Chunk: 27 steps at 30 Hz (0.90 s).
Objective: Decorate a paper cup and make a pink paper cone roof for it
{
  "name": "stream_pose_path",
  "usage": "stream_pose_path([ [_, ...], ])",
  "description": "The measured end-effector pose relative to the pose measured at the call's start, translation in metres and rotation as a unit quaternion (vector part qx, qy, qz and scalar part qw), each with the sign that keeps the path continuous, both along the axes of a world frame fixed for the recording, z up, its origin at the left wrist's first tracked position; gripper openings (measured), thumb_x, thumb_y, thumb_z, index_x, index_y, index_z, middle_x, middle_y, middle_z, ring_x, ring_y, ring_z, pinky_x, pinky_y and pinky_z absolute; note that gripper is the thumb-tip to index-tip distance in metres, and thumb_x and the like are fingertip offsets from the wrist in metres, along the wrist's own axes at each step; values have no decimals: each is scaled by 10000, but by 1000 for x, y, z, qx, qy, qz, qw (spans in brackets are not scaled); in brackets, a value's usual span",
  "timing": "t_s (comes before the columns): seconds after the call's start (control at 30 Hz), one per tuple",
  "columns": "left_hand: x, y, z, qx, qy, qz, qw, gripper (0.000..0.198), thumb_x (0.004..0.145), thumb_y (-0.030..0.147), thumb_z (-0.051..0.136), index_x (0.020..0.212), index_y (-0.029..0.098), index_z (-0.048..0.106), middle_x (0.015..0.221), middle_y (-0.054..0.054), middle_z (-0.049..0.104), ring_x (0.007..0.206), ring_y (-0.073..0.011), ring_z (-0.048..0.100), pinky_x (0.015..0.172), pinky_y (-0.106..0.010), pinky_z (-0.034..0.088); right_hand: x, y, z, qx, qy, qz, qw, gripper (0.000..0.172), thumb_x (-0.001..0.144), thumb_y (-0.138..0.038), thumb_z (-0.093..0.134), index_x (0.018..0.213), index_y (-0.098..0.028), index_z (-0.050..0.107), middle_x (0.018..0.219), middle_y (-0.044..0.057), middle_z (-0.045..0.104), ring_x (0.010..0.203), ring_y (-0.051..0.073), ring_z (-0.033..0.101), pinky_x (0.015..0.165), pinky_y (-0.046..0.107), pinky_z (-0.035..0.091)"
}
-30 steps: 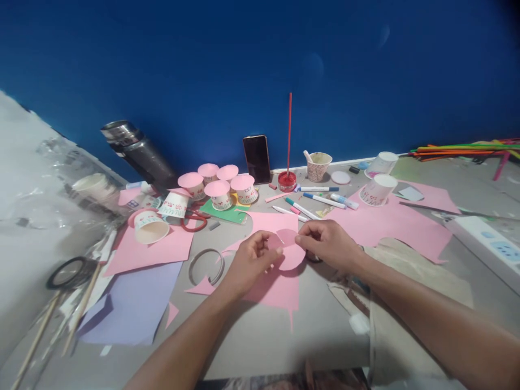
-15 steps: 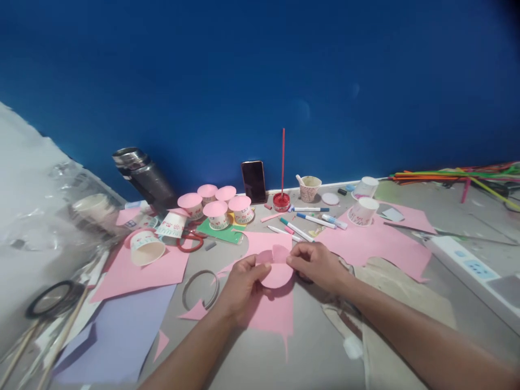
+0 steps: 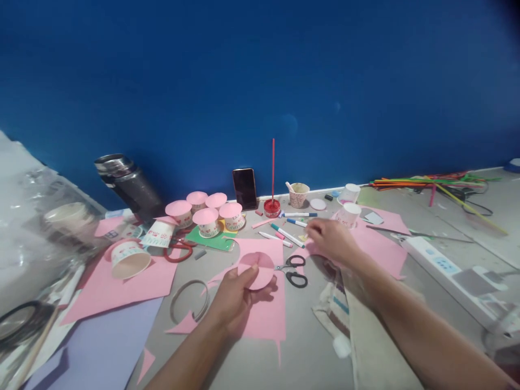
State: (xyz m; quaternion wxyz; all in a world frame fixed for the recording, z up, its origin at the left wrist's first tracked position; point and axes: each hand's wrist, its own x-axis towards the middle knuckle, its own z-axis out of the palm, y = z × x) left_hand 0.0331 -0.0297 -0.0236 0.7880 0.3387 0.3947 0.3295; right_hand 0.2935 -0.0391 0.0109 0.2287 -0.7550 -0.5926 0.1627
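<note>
My left hand (image 3: 238, 295) pinches a round pink paper disc (image 3: 262, 271) between thumb and fingers, and a slit runs from its edge towards the middle. Under it lies a pink sheet (image 3: 270, 317) with cut edges. Black-handled scissors (image 3: 296, 271) rest on the table just right of the disc. My right hand (image 3: 331, 238) is over the right end of the markers, its fingers curled and closed; whatever is at the fingertips is hidden. A blue-capped marker (image 3: 296, 222) lies beside those fingertips. Several small decorated cups (image 3: 208, 228) with pink paper tops stand behind the left hand.
A dark flask (image 3: 132, 187) leans at the back left, and a phone (image 3: 245, 188) stands against the wall. A red pot (image 3: 272, 208) holds an upright red stick. Upturned cups (image 3: 348, 215) and a power strip (image 3: 436, 265) are to the right. A tape ring (image 3: 174, 306) lies left.
My right hand has let go of the pink disc and moved right and back to the markers, uncovering the scissors. The left hand keeps the disc, now tilted. The view has shifted right.
</note>
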Motion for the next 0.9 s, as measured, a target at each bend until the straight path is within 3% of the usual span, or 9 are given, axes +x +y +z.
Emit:
stream_pose_path([
  [0.13, -4, 4, 2, -35, 3, 6, 999, 262, 818, 310, 808, 888, 97, 672, 904, -205, 779, 837, -334, 791, 707, -409, 615, 45, 14, -4, -38, -128, -93, 987, 267, 965, -168, 468, 958, -130, 733, 997, 194, 745, 905, 279, 694, 732, 338, 431],
  [0.33, -4, 7, 3, -64, -8, 0, 998, 142, 907, 196, 637, 975, 75, 663, 929, -231, 789, 727, -291, 791, 678, -405, 627, 52, 19, -31, -102, -205, -74, 971, 236, 962, -185, 519, 999, -112, 740, 1077, 229, 732, 1001, 323, 701, 811, 387, 455],
  [0.47, -5, 8, 3, -82, -25, 9, 996, 162, 931, 218, 597, 1013, 81, 623, 934, -251, 780, 777, -335, 799, 699, -445, 627, 48, 19, -23, -89, -227, -88, 966, 299, 970, -248, 491, 1083, -87, 716, 1127, 252, 710, 1013, 339, 692, 796, 393, 464],
  [0.57, -3, 8, 4, -100, -37, 48, 993, 122, 909, 210, 634, 976, 132, 567, 919, -218, 773, 827, -357, 802, 783, -500, 627, 34, 11, -9, -27, -219, -112, 969, 340, 973, -329, 474, 1173, -132, 666, 1140, 206, 713, 976, 317, 684, 757, 370, 455],
  [0.63, -1, 8, 5, -102, -43, 85, 990, 109, 892, 169, 643, 953, 150, 554, 909, -168, 764, 842, -352, 803, 829, -524, 625, 15, 1, -5, 53, -107, -71, 990, 261, 935, -353, 519, 1056, -176, 669, 949, 114, 744, 793, 257, 675, 681, 335, 435],
  [0.73, 2, 7, 6, -85, -43, 126, 987, 82, 875, 103, 624, 916, 151, 572, 861, -104, 738, 796, -309, 796, 860, -540, 630, -22, -18, -7, 77, 76, 55, 993, 221, 921, -380, 541, 1005, -214, 660, 820, 37, 745, 677, 203, 651, 647, 297, 443],
  [0.9, 4, 4, 5, -55, -65, 144, 986, 48, 880, 98, 616, 890, 142, 634, 664, 10, 588, 789, -264, 766, 902, -552, 632, -65, -39, -18, 104, 28, 161, 981, 203, 905, -298, 537, 995, -232, 707, 703, 2, 695, 568, 163, 555, 595, 274, 375],
])
